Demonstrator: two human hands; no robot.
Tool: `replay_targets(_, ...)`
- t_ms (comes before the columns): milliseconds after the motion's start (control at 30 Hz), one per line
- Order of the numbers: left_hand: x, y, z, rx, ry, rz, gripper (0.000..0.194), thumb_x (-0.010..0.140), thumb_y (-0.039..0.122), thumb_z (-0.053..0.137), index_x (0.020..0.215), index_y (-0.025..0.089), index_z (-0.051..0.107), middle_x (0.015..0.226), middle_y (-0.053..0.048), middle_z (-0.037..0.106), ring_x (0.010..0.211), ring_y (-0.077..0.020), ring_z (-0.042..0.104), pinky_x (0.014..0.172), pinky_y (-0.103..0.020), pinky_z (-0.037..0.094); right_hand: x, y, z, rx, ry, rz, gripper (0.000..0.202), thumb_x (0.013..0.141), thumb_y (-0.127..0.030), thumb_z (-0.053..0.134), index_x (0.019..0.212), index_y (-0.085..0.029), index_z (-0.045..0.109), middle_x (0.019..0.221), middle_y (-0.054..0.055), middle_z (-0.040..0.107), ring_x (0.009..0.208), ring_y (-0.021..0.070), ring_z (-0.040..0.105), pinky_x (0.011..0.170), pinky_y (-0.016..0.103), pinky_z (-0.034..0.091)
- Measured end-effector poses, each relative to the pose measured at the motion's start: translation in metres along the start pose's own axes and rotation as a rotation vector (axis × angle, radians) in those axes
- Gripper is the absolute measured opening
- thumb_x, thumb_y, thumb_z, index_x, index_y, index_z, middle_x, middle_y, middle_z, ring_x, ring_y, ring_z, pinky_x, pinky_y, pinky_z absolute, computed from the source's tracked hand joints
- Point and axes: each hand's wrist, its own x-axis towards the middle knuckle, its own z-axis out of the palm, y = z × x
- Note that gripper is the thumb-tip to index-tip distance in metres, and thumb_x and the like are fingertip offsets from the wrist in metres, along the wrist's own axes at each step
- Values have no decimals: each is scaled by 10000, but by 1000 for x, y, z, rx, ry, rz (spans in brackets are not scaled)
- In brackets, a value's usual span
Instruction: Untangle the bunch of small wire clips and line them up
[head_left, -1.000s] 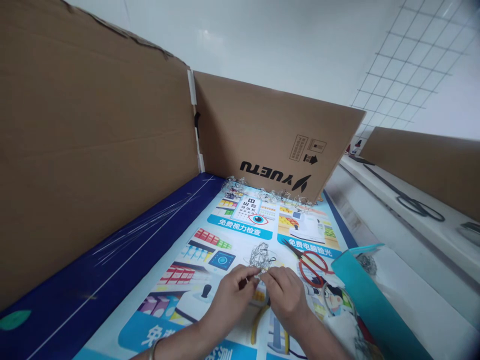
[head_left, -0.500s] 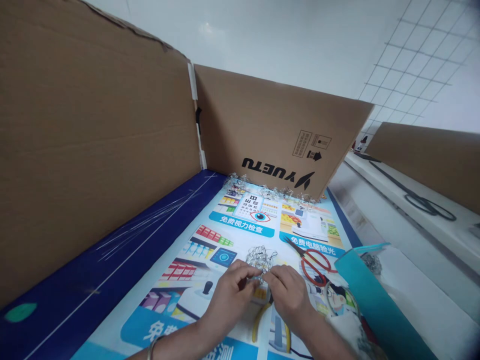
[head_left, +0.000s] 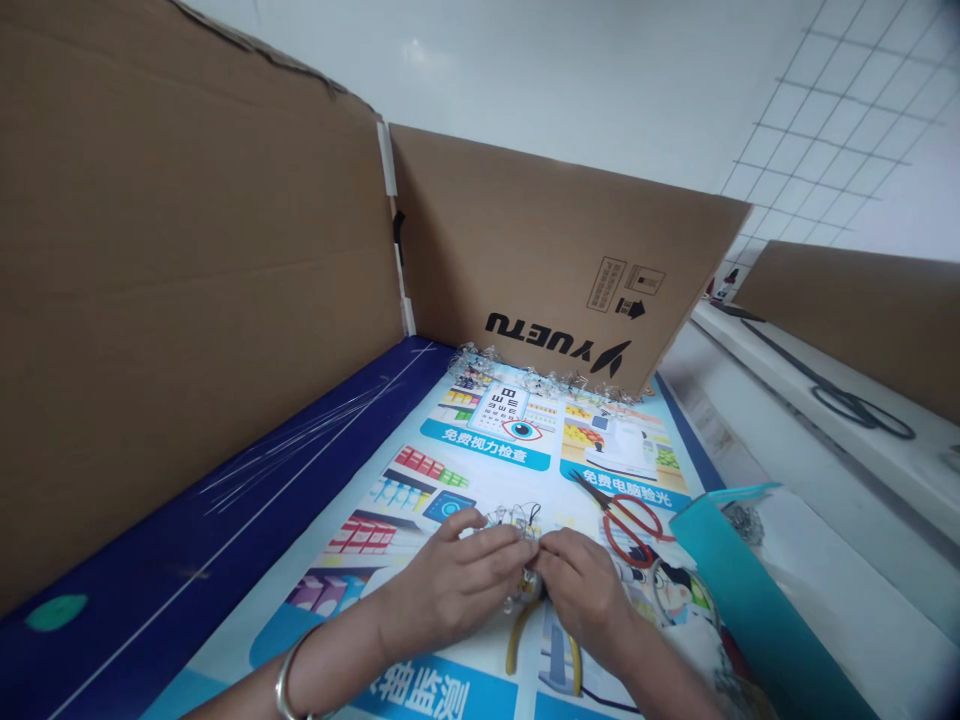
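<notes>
Wire bundle (head_left: 516, 517), one: thin silvery strands, loosely tangled, with a darker loop on top; between and just beyond the fingertips, above the printed sheet (head_left: 487, 500). Judged very light, springy and easily crushed or bent; best taken by a firmer twisted part in a fingertip pinch, as loose ends may snag or prick.

Left hand (head_left: 454, 580): fingers together, gently bent, reaching across the bundle's near side; thumb hidden, so its grip cannot be told. Metal bangle (head_left: 283, 688) at the wrist.

Right hand (head_left: 589, 580): thumb and forefinger nearly closed, seemingly pinching the bundle's near edge; other fingers curled in.

Yellow-handled tool (head_left: 516, 640), probably pliers: beneath the hands, partly covered.

Scissors (head_left: 634, 520), red-handled: lying beyond the right hand, blades slightly parted.

Further tangled wire (head_left: 574, 387): along the foot of the cardboard panel (head_left: 547, 240).
</notes>
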Motion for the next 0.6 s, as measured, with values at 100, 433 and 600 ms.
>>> replay_targets(100,10,-2,-8,-9,-12,-71,240,770,66,513,904,231,625,1049,-14,662,961,-165,572,870,-329,346,0,0,0,86,-39,42,245,849,-73,406,936,-196,599,867,52,614,792,141,559,704,275,475)
replay_targets(433,17,-5,-6,-169,-208,-296,265,691,62,537,902,209,605,1047,-24,604,1017,-198,488,880,-357,350,-8,11,14,252,-105,150,223,852,-94,409,890,-203,601,880,36,611,811,131,569,741,261,484)
replay_targets(600,8,-12,9,-165,-200,-283,220,703,44,550,860,192,593,1023,-17,599,993,-187,486,861,-349,368,-7,12,22,268,-90,116,192,864,-112,418,877,-192,592,864,44,611,815,136,567,744,264,486)
